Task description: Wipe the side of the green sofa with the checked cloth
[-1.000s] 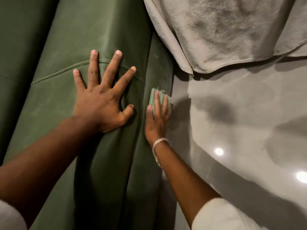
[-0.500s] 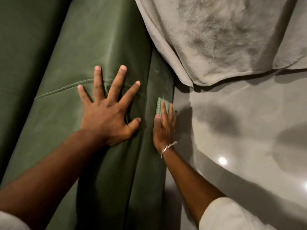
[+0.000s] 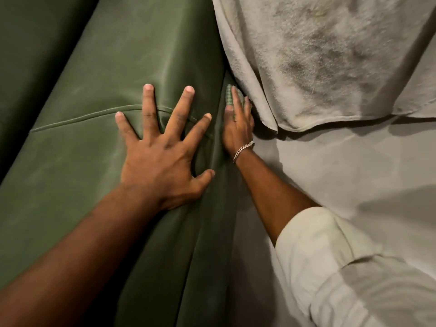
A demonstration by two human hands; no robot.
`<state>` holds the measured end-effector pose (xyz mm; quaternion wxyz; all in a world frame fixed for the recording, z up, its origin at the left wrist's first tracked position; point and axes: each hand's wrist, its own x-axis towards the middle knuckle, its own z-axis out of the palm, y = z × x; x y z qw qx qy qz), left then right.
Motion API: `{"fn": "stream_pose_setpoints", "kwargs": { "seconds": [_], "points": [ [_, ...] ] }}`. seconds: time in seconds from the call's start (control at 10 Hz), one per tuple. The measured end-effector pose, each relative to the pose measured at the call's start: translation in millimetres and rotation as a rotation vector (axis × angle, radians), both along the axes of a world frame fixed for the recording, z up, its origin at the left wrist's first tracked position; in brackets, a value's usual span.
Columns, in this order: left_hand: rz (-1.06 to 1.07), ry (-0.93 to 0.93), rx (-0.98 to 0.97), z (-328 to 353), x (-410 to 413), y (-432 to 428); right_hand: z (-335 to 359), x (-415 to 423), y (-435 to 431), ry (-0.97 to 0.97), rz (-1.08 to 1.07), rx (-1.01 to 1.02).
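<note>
The green sofa (image 3: 99, 86) fills the left half of the head view, seen from above its arm. My left hand (image 3: 162, 147) lies flat on the arm's top with fingers spread, holding nothing. My right hand (image 3: 238, 126), with a silver bracelet at the wrist, presses the folded green checked cloth (image 3: 229, 94) against the sofa's outer side. Only the cloth's top edge shows past my fingertips. The cloth sits close beside the hanging edge of a rug.
A shaggy grey rug (image 3: 318, 55) lies on the floor at the upper right, its edge almost touching my right hand. Glossy grey floor (image 3: 342, 161) spreads to the right. My pale sleeve (image 3: 330, 267) fills the lower right corner.
My right hand with the cloth has slid forward along the sofa's side, now reaching the rug's edge. The view has shifted forward; my left hand stays planted on the arm.
</note>
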<state>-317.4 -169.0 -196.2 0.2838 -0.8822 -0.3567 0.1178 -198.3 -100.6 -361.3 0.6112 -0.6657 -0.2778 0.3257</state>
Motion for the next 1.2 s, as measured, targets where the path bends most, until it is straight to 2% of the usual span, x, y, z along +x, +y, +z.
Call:
{"fn": "stream_pose_setpoints", "kwargs": {
  "seconds": [0.1, 0.2, 0.3, 0.4, 0.5, 0.6, 0.7, 0.8, 0.9, 1.0, 1.1, 1.2],
  "points": [
    [0.044, -0.011, -0.056, 5, -1, -3, 0, -15, -25, 0.085, 0.03, -0.048],
    [0.125, -0.009, -0.194, 16, 7, -9, 18, -22, -73, 0.354, 0.083, -0.113],
    [0.274, -0.253, -0.489, 37, 15, -9, 78, -11, -107, 0.568, 0.08, -0.018],
    [0.588, -0.902, -0.977, 81, 39, -13, 175, 14, -124, 0.528, 0.05, 0.069],
    [0.812, -1.683, -1.619, 147, 76, -15, 266, 41, -135, 0.41, 0.043, 0.091],
    [0.837, -1.887, -1.736, 207, 121, -3, 348, 82, -134, 0.21, 0.016, 0.081],
    [0.833, -1.994, -1.676, 244, 173, 29, 398, 142, -113, 0.077, -0.082, 0.109],
    [0.791, -2.026, -1.799, 253, 224, 71, 409, 216, -79, 0.104, -0.169, -0.005],
    [0.853, -1.958, -1.773, 227, 278, 119, 387, 277, -37, 0.138, -0.168, -0.123],
    [0.928, -1.878, -1.464, 191, 315, 152, 352, 305, -6, -0.042, -0.259, -0.208],
    [0.968, -1.731, -1.152, 173, 331, 174, 328, 318, 20, -0.115, -0.234, -0.351],
    [0.881, -1.664, -1.053, 182, 326, 180, 325, 312, 21, -0.235, -0.156, -0.472]
  ]
}}
